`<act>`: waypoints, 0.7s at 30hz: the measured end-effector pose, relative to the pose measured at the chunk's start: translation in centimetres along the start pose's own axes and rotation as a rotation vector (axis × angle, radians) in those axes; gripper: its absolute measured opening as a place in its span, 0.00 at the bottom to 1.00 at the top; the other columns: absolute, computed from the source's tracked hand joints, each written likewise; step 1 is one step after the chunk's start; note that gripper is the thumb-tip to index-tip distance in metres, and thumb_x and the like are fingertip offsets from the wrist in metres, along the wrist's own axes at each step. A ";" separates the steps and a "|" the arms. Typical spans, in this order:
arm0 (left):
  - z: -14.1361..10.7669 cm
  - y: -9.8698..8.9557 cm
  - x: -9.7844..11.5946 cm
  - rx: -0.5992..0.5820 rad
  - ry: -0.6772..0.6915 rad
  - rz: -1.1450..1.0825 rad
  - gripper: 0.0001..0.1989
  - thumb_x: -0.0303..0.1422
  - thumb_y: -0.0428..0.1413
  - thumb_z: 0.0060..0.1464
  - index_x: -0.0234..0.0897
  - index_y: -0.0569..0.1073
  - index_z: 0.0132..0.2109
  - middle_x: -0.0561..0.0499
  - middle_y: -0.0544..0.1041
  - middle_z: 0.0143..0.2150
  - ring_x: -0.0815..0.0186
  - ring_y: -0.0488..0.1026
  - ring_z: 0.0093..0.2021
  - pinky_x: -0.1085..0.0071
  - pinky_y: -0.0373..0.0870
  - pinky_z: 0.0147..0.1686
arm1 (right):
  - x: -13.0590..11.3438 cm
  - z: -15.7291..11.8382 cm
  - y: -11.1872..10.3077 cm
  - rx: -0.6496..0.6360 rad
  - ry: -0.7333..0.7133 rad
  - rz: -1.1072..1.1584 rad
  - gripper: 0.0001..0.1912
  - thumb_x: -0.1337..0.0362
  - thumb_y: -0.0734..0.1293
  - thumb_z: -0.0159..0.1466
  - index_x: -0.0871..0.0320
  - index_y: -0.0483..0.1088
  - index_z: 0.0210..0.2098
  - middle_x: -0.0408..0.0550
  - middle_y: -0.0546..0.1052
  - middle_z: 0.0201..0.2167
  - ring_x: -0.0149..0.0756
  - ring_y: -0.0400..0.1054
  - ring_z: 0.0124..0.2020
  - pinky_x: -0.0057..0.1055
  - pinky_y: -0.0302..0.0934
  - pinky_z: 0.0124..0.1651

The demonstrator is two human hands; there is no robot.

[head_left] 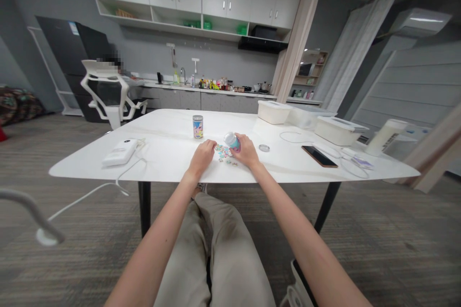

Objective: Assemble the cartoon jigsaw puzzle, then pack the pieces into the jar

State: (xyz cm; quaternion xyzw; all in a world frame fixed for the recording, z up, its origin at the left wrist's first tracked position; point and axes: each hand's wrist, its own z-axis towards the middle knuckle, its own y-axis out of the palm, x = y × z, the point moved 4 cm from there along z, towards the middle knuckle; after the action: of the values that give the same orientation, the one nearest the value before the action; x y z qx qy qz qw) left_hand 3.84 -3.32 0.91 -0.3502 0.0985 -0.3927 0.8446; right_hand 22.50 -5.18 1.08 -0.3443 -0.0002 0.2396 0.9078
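On the white table [173, 127] lies a small heap of colourful little pieces [223, 151], between my hands. My right hand [248, 151] is wrapped round a tilted jar [231, 141] with a pale end and a blue-green side, just above the right edge of the heap. At the heap's left edge rests my left hand [203, 154], its fingers closed together; what they hold, if anything, is too small to tell. Another jar [198, 127] with a printed label stands upright behind my left hand. A round lid [264, 147] lies flat to the right of my right hand.
A white device [120, 152] with a cable lies at the left. At the right are a phone [319, 156], cables, lidded boxes [273, 112] and a white bottle [386, 137]. Beyond the table, a person sits in a white-framed chair [108, 88].
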 end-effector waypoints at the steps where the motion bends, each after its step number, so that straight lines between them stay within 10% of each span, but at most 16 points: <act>1: 0.0 -0.2 0.0 0.034 0.006 -0.002 0.08 0.24 0.45 0.62 0.35 0.68 0.43 0.44 0.75 0.41 0.60 0.72 0.41 0.64 0.69 0.44 | -0.3 0.0 0.1 -0.033 -0.037 -0.013 0.29 0.61 0.67 0.59 0.60 0.60 0.58 0.58 0.70 0.50 0.50 0.64 0.51 0.44 0.61 0.52; 21: 0.0 -0.6 0.9 -0.026 0.096 0.051 0.08 0.26 0.50 0.60 0.37 0.70 0.46 0.46 0.77 0.38 0.58 0.73 0.43 0.62 0.65 0.46 | -2.0 -0.2 0.7 -0.189 -0.241 -0.089 0.30 0.66 0.67 0.59 0.57 0.61 0.60 0.56 0.70 0.52 0.48 0.62 0.53 0.42 0.58 0.54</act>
State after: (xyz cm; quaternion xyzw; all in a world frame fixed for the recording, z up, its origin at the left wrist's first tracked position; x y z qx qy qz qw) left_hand 4.11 -4.22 1.39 -0.3394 0.1528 -0.3860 0.8441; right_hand 20.49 -5.70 0.76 -0.3965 -0.1470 0.2378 0.8744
